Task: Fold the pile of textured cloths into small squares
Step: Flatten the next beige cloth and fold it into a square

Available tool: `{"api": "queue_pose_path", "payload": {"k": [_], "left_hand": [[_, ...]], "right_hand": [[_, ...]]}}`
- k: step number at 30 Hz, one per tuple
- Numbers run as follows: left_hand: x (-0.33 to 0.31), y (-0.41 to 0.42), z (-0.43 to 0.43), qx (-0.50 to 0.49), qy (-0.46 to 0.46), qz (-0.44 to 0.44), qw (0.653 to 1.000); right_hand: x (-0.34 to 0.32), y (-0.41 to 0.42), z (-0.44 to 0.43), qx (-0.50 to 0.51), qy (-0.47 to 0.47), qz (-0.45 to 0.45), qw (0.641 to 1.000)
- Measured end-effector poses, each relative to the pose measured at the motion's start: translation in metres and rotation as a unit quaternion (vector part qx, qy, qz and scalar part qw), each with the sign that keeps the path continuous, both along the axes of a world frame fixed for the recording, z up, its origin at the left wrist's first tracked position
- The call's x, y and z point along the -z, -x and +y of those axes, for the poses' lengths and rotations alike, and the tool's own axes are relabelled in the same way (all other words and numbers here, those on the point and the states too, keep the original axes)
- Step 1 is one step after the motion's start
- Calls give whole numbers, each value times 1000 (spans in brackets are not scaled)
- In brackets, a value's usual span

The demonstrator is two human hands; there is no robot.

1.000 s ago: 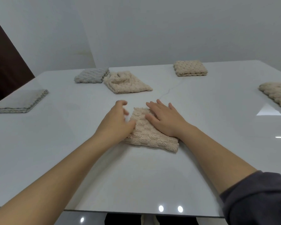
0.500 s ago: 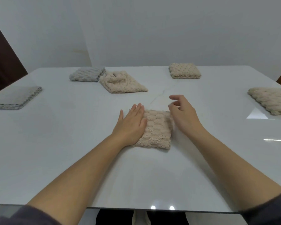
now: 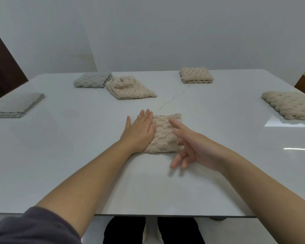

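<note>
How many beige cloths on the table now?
4: front cloth under the left hand; rumpled cloth behind it; folded cloth far back; right cloth, cropped by the frame.

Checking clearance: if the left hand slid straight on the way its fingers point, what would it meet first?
The left hand would cross bare table first, then likely clip the right corner of the rumpled beige cloth; it might just miss.

Dark grey sleeve, black trousers
</note>
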State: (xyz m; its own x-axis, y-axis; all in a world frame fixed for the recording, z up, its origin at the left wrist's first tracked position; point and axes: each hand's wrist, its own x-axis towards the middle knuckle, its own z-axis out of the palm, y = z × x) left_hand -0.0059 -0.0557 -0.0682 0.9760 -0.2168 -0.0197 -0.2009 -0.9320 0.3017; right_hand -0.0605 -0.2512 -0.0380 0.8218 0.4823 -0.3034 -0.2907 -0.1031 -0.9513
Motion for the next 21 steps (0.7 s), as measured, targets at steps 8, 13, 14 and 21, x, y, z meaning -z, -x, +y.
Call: {"api": "queue_pose_path", "payload": {"k": [8, 13, 14, 21], "left_hand": [[0, -4, 1, 5, -20, 20, 1000], [-1, -4, 0, 8, -24, 26, 999], [-1, -4, 0, 7, -24, 25, 999], [-1, -4, -1, 2, -31, 24, 999]], "right_hand": [[1, 0, 9, 3, 41, -36, 998], [0, -1, 12, -9, 62, -43, 997], [-1, -1, 11, 2, 78, -54, 995], [0, 2, 3, 4, 152, -119, 981]]}}
